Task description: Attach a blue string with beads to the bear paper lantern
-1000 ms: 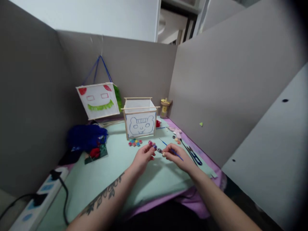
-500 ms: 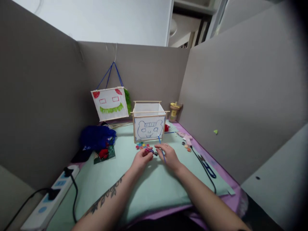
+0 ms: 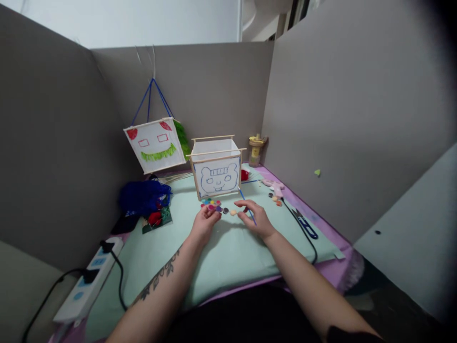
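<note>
My left hand point(image 3: 203, 226) is closed on one end of a strip of small paint pots point(image 3: 225, 210), raised above the green-covered table. Magenta, purple, dark and pale orange pots show along the strip. In my right hand point(image 3: 260, 221) is a thin blue paintbrush point(image 3: 251, 212), slanting up toward the lantern. That hand's thumb and forefinger are apart, close to the pale orange pot at the strip's far end; whether they touch it I cannot tell. Just behind stands a box lantern point(image 3: 232, 185) of wooden sticks and white paper, with a bear face outlined in blue.
A second paper lantern point(image 3: 155, 163) hangs by blue cords at the back left. Blue yarn point(image 3: 141, 197) lies below it. A power strip point(image 3: 85, 281) is at front left. Scissors point(image 3: 307, 226) and a black cable lie right. Grey panels enclose the table.
The paint strip now shows extended between my hands, with a pale orange pot beside my right fingers. My view has tilted down and shifted slightly right.
</note>
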### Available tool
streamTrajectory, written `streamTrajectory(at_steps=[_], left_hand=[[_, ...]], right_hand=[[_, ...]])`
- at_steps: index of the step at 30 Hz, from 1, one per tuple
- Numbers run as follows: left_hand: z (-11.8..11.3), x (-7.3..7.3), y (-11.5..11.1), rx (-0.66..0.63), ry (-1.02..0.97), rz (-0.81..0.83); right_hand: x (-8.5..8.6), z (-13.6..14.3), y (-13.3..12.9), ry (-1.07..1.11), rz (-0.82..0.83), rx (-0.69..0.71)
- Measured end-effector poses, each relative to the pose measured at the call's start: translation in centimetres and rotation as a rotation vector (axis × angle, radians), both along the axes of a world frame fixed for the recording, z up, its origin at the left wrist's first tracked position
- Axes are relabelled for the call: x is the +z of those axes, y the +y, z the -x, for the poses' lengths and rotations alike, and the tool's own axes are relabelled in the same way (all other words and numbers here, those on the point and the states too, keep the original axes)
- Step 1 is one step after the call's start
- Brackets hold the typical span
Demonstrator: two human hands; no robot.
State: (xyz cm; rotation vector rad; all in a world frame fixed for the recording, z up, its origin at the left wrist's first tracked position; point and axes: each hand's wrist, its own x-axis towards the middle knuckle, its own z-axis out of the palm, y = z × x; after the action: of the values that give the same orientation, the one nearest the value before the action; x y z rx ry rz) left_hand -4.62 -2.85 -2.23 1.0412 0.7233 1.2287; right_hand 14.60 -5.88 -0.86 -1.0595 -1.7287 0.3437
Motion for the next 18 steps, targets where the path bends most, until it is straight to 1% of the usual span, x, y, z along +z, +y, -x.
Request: streamTrajectory(at_steps=[3, 6, 10, 12, 14, 18], left_hand=[[0.1, 0.1, 0.1, 0.039, -0.053, 0.010], [0.2, 0.3, 0.2, 0.096, -0.121, 0.071], [0.2, 0.6, 0.3, 0.169, -0.224, 0.184], [0.2, 0.5, 0.3, 0.177, -0.238, 0.214], [-0.1, 0.3, 0.2, 0.150, -0.206, 0.183], [-0.9, -0.3, -0.2, 0.073, -0.078, 0.059]], right_hand=[[-0.4, 0.2, 0.2, -0.009, -0.027, 0.059], [-1.1, 0.0, 0.7, 0.026, -0.014, 0.092], [-1.7, -0.3, 1.2, 0.039, 0.003, 0.087], [-1.8, -0.2, 1.3, 0.006, -0.018, 0.055], [-1.6, 0.3, 1.2, -0.048, -0.088, 0.001], [-1.2, 2.0, 0.9, -0.190, -0.232, -0.080]])
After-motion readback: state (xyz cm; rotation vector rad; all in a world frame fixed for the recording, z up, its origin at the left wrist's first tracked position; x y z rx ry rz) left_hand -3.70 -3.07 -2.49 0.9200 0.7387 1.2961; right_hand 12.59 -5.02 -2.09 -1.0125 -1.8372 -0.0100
